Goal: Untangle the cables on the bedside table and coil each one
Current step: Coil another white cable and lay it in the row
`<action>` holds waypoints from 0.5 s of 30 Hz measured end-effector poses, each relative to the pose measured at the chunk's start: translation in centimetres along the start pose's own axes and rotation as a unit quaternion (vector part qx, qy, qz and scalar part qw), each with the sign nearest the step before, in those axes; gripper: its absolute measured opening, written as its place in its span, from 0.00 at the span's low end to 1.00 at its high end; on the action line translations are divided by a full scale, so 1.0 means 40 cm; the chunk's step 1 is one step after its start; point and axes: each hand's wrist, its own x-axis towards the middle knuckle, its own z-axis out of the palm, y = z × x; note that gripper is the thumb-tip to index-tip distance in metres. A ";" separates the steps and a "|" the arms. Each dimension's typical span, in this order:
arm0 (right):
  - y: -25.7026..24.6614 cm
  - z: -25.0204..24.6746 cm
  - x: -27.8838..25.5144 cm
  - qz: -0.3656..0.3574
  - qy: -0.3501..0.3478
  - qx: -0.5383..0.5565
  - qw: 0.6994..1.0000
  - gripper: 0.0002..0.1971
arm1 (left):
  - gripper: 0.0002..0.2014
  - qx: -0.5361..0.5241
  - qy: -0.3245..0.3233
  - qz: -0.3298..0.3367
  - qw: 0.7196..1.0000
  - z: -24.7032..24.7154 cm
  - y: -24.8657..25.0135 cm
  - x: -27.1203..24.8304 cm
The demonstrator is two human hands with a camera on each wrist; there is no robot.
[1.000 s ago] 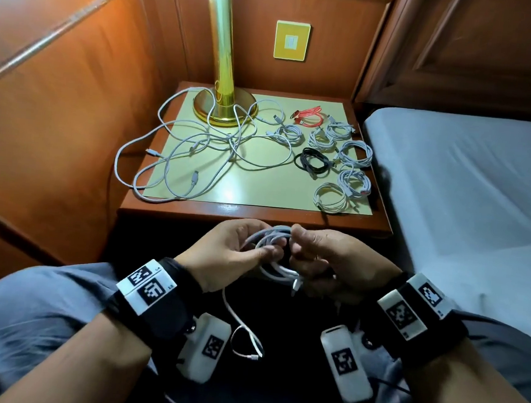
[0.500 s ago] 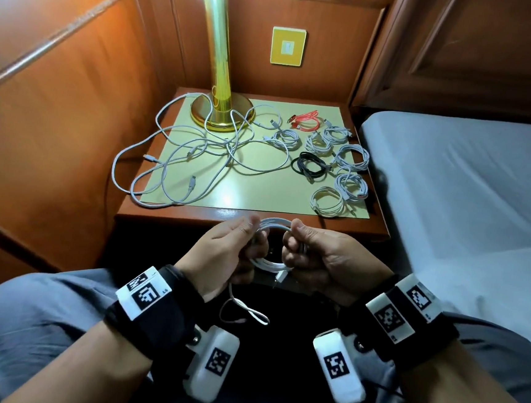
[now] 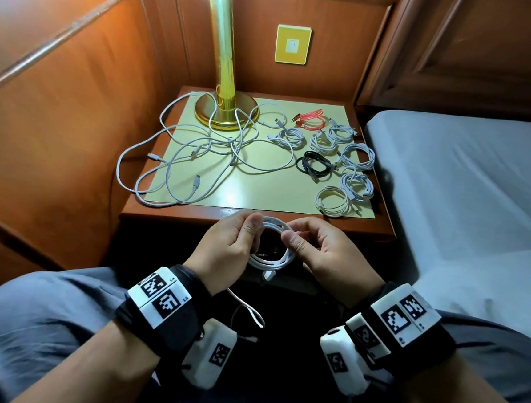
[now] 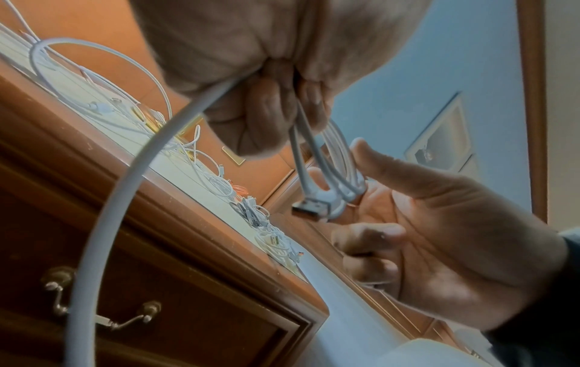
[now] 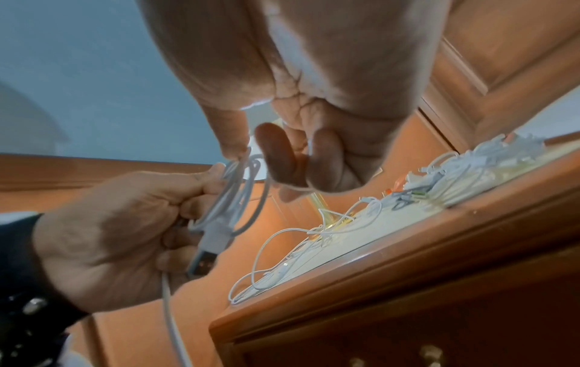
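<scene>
Hands raised; white cable (image 3: 273,247) coil pinched between both hands' fingers (image 3: 248,232).

Brass lamp (image 3: 222,69) stood upright at rear left of tabletop, lit at top, round base resting on pale green mat (image 3: 258,197). Yellow wall plate (image 3: 292,44) was mounted on wood panelling (image 3: 58,93) behind, to right of lamp column. Bed with grey sheet (image 3: 467,187) lay alongside on right. Drawer front with brass handle (image 4: 94,310) was seen below tabletop edge.
</scene>
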 end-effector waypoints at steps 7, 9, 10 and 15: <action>-0.037 -0.012 -0.012 0.134 -0.146 0.264 0.944 0.16 | 0.21 0.047 -0.031 0.040 0.998 -0.016 0.024 0.015; -0.039 -0.011 -0.023 0.161 -0.177 0.311 0.920 0.18 | 0.21 0.046 -0.046 0.053 0.996 -0.012 0.032 0.015; -0.036 -0.011 -0.027 0.172 -0.189 0.333 0.908 0.19 | 0.21 0.045 -0.052 0.057 0.996 -0.009 0.035 0.015; -0.014 -0.009 -0.030 0.181 -0.274 0.426 0.843 0.18 | 0.23 -0.013 -0.059 0.055 0.997 -0.001 0.024 0.022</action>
